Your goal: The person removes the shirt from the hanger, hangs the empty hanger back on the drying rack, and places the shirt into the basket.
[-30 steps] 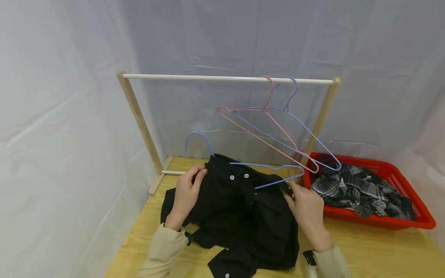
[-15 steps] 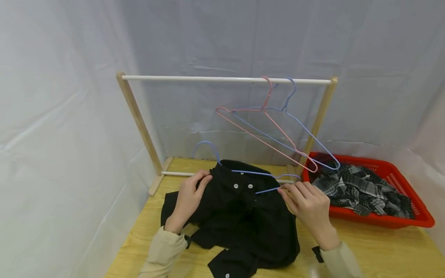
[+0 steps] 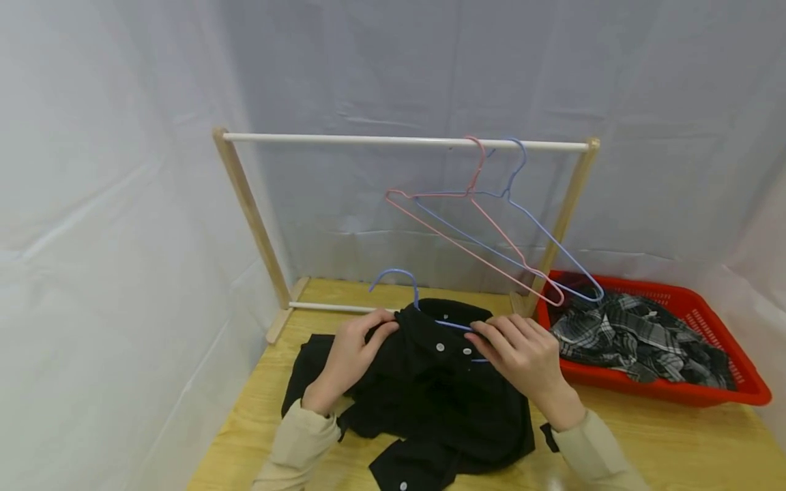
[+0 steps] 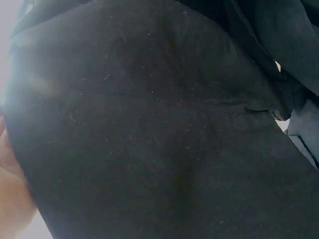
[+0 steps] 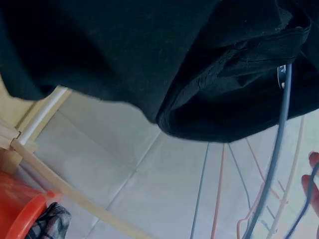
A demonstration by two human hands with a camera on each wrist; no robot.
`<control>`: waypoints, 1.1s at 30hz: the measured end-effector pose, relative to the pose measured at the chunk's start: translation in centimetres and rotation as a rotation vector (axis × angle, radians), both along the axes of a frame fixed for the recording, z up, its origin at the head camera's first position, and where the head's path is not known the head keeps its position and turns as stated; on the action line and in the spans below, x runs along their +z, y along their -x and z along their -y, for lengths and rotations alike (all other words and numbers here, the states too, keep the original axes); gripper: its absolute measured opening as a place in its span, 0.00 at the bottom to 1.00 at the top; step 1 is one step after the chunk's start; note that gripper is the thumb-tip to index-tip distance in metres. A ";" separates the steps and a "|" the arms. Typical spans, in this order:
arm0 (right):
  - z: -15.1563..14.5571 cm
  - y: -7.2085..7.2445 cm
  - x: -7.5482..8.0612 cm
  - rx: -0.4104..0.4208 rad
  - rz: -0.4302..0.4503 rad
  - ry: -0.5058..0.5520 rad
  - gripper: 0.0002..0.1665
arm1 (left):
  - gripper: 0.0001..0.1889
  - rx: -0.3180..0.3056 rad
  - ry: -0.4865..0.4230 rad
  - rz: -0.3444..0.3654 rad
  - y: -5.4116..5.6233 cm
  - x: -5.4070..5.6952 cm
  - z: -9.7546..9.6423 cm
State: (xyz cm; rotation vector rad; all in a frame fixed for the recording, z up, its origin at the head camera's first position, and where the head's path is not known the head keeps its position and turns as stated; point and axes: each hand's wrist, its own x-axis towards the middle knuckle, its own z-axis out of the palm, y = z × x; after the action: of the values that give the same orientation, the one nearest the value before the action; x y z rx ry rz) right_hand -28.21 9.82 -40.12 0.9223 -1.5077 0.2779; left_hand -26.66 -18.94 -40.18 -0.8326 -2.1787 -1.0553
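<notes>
A black buttoned shirt (image 3: 430,402) lies bunched on the table, its collar toward the rack. My left hand (image 3: 353,354) pinches the shirt beside the collar, close to the hook of a blue hanger (image 3: 396,271). Most of that hanger is hidden inside the shirt; its hook rises out on the left. My right hand (image 3: 525,358) holds the hanger's right part at the collar opening. In the right wrist view the hanger's wire (image 5: 280,129) runs out of the black cloth toward my fingers (image 5: 313,186). Black cloth (image 4: 159,119) fills the left wrist view.
Behind stands a wooden rack with a white rod (image 3: 344,139). A pink hanger (image 3: 475,167) and another blue hanger (image 3: 514,174) hang from its right part. At right is a red basket (image 3: 669,392) with a plaid garment (image 3: 645,334) inside.
My right hand has shifted from the shirt's right side onto the hanger, then left toward the collar. The hanger has slid deeper into the shirt, its hook moving right and down.
</notes>
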 end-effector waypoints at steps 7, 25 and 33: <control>0.1 -0.2 0.4 0.020 -0.097 -0.011 0.19 | 0.03 -0.012 -0.007 0.031 -0.3 0.0 0.0; -5.1 -0.8 2.6 -0.070 -0.098 0.171 0.26 | 0.08 0.059 -0.052 0.008 0.6 -1.3 3.7; -7.7 -1.6 3.7 -0.125 -0.112 0.282 0.29 | 0.09 0.202 -0.138 -0.011 0.5 -1.5 7.1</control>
State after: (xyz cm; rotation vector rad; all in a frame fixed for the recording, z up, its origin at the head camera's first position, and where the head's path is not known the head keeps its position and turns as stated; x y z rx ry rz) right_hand -26.60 17.54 -36.43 0.6074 -1.3746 0.3327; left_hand -27.12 -26.02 -41.64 -0.5426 -2.1029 -1.0811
